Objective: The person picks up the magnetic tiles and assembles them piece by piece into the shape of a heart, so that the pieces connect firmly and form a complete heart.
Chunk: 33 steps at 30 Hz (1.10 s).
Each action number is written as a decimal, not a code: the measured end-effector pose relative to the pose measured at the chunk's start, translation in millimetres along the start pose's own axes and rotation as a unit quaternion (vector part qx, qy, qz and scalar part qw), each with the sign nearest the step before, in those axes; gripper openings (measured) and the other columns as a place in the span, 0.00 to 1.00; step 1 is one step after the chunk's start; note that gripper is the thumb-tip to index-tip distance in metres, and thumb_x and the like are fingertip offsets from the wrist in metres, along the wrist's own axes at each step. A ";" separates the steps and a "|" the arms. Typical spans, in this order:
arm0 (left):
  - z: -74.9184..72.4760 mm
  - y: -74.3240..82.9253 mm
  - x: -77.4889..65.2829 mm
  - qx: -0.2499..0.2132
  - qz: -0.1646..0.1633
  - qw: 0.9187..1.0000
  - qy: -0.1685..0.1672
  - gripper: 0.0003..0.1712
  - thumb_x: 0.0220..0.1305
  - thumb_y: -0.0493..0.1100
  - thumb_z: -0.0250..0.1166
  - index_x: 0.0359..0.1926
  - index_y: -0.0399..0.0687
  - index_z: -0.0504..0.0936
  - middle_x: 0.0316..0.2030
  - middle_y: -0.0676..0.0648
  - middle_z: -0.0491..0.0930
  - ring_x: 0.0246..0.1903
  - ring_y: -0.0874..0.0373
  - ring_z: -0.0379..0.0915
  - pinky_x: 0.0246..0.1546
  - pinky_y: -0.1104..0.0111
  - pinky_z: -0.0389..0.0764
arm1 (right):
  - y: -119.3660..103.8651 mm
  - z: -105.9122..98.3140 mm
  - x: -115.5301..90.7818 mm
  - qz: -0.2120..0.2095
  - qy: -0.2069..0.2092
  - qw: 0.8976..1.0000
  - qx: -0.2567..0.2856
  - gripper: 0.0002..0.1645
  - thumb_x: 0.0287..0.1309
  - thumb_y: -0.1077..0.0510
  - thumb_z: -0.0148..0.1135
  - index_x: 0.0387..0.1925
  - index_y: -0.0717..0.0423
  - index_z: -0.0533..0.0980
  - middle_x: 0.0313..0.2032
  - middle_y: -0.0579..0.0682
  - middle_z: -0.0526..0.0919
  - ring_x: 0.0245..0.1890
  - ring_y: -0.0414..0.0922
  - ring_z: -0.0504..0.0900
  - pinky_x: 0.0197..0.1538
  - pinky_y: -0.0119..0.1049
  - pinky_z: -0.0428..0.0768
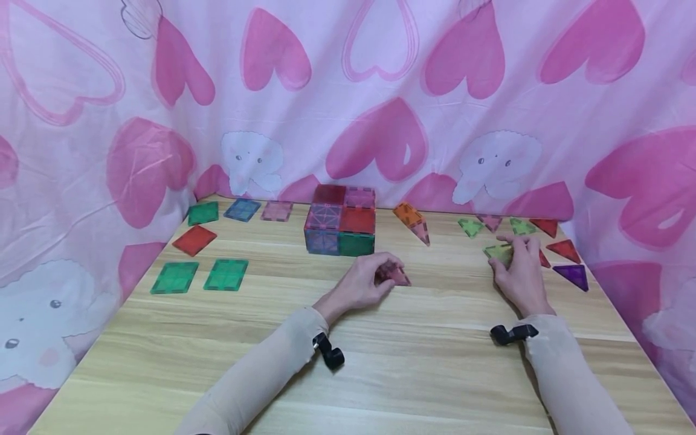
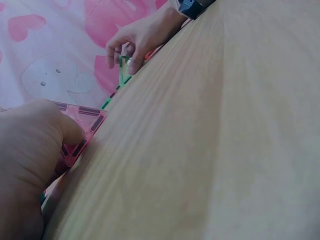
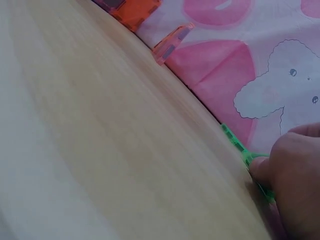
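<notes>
Near the middle of the table, my left hand (image 1: 361, 281) grips a pink triangular magnetic tile (image 1: 401, 278), thumb and fingers round its edges. In the left wrist view the pink tile (image 2: 91, 120) stands tilted by the thumb. At the right, my right hand (image 1: 519, 278) pinches a light green triangular magnetic tile (image 1: 496, 252), which in the right wrist view shows as a green edge (image 3: 263, 191) under the thumb. Behind the left hand stands a block built of square tiles (image 1: 357, 220) in red, purple and green.
Green squares (image 1: 226, 275), a red square (image 1: 194, 240), a blue square (image 1: 242, 209) and a pink square (image 1: 277, 211) lie at the left. An orange-and-pink piece (image 1: 411, 220) lies right of the block. Several triangles, including a purple one (image 1: 573, 276), surround the right hand. A heart-patterned curtain (image 1: 375, 139) borders the table.
</notes>
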<state>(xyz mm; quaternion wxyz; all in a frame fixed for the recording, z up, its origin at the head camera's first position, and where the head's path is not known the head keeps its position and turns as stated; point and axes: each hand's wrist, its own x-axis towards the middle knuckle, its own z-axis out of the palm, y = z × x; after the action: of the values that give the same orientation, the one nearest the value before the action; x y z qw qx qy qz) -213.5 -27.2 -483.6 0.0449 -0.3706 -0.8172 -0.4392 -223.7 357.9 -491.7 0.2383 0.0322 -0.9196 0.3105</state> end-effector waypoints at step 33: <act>-0.1 1.9 -0.3 -0.001 -0.027 1.000 -0.008 0.09 0.72 0.39 0.78 0.51 0.49 0.91 0.43 0.54 0.92 0.40 0.69 0.85 0.46 0.74 0.86 | -104.6 43.8 -50.4 -0.061 -0.158 0.927 0.335 0.22 0.67 0.74 0.73 0.57 0.63 0.75 0.52 0.61 0.88 0.47 0.40 0.89 0.52 0.27 0.87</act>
<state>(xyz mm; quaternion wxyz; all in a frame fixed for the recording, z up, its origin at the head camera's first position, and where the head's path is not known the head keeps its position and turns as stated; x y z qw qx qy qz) -212.1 -26.8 -482.3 0.0264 -0.3520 -0.8269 -0.4378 -175.8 243.5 -487.0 0.0839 0.2150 -0.7838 0.5766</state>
